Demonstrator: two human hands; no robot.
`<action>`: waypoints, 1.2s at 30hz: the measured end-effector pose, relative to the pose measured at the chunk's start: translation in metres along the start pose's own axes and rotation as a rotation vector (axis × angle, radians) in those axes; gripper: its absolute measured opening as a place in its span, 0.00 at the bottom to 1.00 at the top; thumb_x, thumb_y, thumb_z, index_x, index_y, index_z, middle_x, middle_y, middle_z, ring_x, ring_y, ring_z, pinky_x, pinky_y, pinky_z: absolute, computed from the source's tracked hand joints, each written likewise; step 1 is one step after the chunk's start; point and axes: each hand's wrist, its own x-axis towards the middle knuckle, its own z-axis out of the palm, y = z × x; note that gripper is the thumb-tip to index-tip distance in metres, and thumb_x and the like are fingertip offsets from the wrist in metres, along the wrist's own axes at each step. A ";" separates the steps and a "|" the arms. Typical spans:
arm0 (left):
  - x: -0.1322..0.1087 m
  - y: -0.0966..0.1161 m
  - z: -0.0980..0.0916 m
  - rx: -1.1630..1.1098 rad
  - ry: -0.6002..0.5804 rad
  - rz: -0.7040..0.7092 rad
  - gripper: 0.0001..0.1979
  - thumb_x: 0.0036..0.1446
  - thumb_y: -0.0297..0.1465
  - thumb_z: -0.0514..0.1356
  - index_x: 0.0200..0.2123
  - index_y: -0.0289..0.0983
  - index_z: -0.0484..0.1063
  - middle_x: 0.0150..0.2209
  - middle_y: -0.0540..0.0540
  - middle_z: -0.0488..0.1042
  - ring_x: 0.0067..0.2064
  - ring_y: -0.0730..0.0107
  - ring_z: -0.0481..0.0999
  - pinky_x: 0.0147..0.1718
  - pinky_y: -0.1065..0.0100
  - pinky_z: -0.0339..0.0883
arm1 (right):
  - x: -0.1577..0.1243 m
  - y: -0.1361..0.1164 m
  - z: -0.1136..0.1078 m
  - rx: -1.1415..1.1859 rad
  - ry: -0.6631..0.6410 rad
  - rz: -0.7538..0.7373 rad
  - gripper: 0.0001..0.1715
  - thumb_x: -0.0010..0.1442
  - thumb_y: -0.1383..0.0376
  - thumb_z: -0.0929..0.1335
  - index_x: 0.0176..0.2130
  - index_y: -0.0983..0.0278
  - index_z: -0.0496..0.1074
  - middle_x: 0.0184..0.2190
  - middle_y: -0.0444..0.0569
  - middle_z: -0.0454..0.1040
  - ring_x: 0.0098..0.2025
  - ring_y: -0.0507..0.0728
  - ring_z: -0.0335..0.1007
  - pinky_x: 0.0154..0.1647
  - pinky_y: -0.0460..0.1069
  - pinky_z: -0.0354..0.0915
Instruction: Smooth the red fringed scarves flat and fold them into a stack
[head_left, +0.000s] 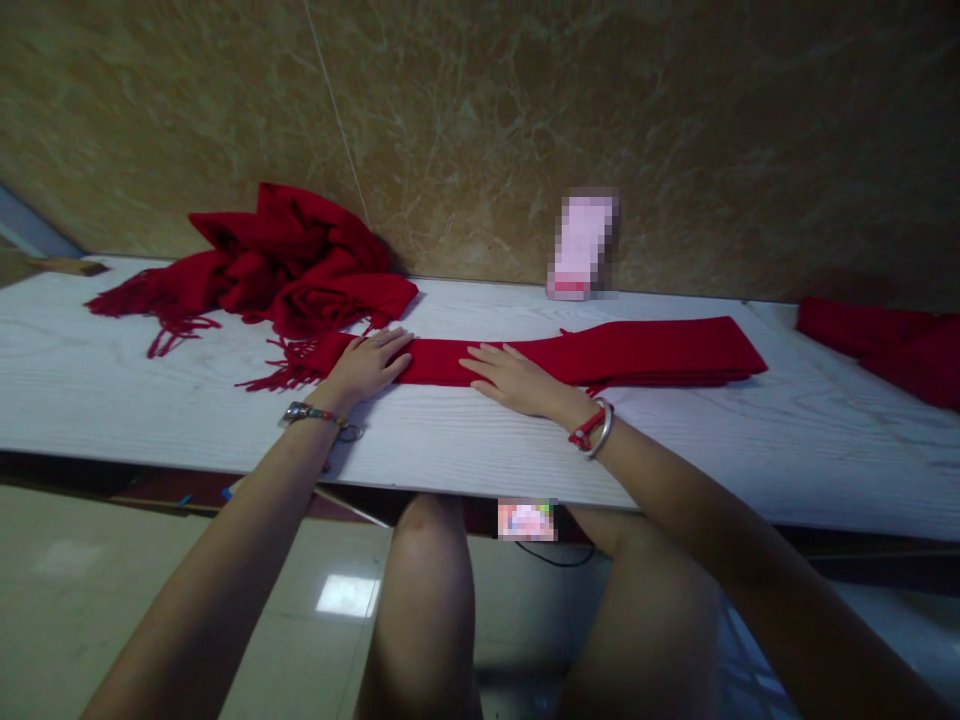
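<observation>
A red fringed scarf lies in a long narrow strip along the white table, its layers stacked at the right end and its fringe at the left. My left hand rests flat on the scarf near the fringe, fingers stretched out. Further right, my right hand presses flat on the same strip with its fingers extended. Neither hand grips the cloth. Just behind my left hand sits a crumpled red scarf with loose tassels.
Against the marbled wall leans a blurred pink object. More red cloth lies at the table's right end. A small wooden piece is at the far left. My knees are under the table's front edge.
</observation>
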 end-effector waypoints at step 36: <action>-0.009 -0.014 0.014 -0.050 0.042 -0.048 0.28 0.63 0.39 0.41 0.62 0.34 0.58 0.64 0.38 0.57 0.65 0.55 0.56 0.60 0.53 0.53 | -0.004 -0.001 -0.005 0.043 0.064 -0.010 0.29 0.60 0.80 0.58 0.60 0.72 0.62 0.59 0.57 0.67 0.61 0.57 0.61 0.63 0.53 0.57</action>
